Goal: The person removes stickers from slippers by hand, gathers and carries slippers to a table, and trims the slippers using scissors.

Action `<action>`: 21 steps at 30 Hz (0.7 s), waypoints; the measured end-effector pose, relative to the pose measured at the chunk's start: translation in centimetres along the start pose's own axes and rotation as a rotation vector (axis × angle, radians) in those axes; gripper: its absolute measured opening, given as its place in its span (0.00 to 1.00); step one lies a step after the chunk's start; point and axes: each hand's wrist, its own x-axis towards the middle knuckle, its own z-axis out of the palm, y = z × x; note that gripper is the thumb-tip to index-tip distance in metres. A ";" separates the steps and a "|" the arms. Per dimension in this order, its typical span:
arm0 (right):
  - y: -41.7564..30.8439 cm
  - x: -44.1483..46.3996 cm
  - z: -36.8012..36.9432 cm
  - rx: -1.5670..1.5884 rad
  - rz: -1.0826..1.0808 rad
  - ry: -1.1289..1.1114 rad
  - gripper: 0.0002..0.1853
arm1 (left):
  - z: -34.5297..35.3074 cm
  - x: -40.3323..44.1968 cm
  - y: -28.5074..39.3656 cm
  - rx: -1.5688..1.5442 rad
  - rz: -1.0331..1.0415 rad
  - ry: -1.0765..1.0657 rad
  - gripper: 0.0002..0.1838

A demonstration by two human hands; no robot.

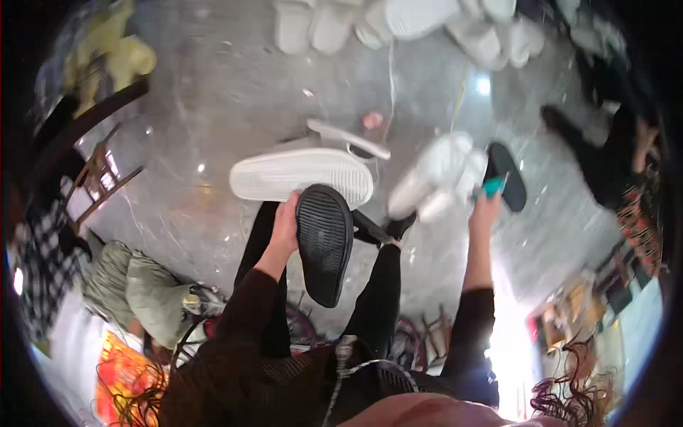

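My left hand (287,222) is closed on the edge of a black slide sandal (324,242), whose ribbed sole faces up. Just behind it on the floor a white slide sandal (299,175) lies with its ribbed sole in view. My right hand (486,205) is stretched forward, closed round a small teal-handled tool (492,186); its working end is too small to make out. Beyond that hand lies another black slide sandal (514,186); whether the tool touches it I cannot tell. Left of it are several white slide sandals (437,171), bunched together.
More white slides (420,16) stand along the far floor. A wooden stool (99,178) and a grey-green bundle (153,292) are at the left. Another person's dark-clothed leg (590,153) reaches in from the right. A small pink piece (372,119) lies on the floor.
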 end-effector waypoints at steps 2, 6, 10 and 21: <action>-3.7 -5.7 -4.6 -0.103 0.060 -0.008 0.11 | -0.2 -1.3 1.1 -0.051 0.124 -0.033 0.22; -5.2 -16.4 -12.2 -0.070 0.131 -0.028 0.15 | 1.4 -12.6 9.0 0.363 0.289 -0.175 0.21; 1.1 -20.6 -16.2 -0.588 -0.474 0.317 0.21 | 1.8 -23.4 16.4 0.017 0.334 -0.120 0.22; -21.3 -31.1 -6.4 -0.531 -0.576 -0.551 0.23 | -13.6 -44.4 23.6 -0.531 0.546 -0.217 0.21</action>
